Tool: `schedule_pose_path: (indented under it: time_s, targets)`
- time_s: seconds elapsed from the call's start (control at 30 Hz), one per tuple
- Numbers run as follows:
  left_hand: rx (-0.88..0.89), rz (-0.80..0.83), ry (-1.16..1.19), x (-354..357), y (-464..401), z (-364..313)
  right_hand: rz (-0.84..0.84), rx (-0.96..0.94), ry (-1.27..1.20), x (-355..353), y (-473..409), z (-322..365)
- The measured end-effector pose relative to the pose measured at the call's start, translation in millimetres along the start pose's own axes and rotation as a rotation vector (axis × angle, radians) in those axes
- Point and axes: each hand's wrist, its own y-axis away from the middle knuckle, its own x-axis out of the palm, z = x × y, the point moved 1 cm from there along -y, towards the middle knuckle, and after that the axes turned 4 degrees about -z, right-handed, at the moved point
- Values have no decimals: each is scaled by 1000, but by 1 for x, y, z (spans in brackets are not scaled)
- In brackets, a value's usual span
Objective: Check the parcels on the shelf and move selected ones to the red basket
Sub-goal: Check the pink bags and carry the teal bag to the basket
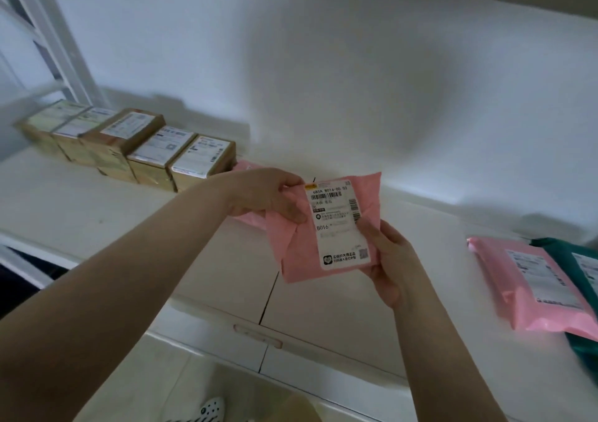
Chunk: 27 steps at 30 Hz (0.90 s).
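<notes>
A pink parcel bag [297, 247] with a white shipping label reading B016 is held up above the white shelf [97, 201], label facing me. My left hand [268, 195] grips its upper left corner. My right hand [388, 260] holds its lower right edge. A second pink parcel [247, 166] lies on the shelf behind my left hand, mostly hidden. The red basket is not in view.
A row of several brown cardboard boxes [129, 143] with labels lines the shelf at the left. At the right lie another pink parcel [530, 285] and a dark green one [582, 272]. A white shoe [210, 410] shows on the floor below.
</notes>
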Motion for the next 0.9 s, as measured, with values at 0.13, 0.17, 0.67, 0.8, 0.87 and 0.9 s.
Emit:
schedule_pose_path:
  time_s: [0.13,0.17,0.67,0.8,0.87,0.9]
  targets:
    - [66,-249,15,-8,-4,5,-31,-50,-120,10,10,-3]
    - [77,-291,60,-8,-6,7,-50,-69,-149,12,11,-4]
    - [-52,-266,551,19,-3,21,-124,-264,-281,30,23,-14]
    - [-46,-280,551,18,-6,23,-122,-268,-301,31,23,-16]
    - [-43,-283,552,17,-6,23,-116,-266,-311,31,23,-16]
    - [-43,-284,553,17,-7,23,-113,-264,-316,31,23,-16]
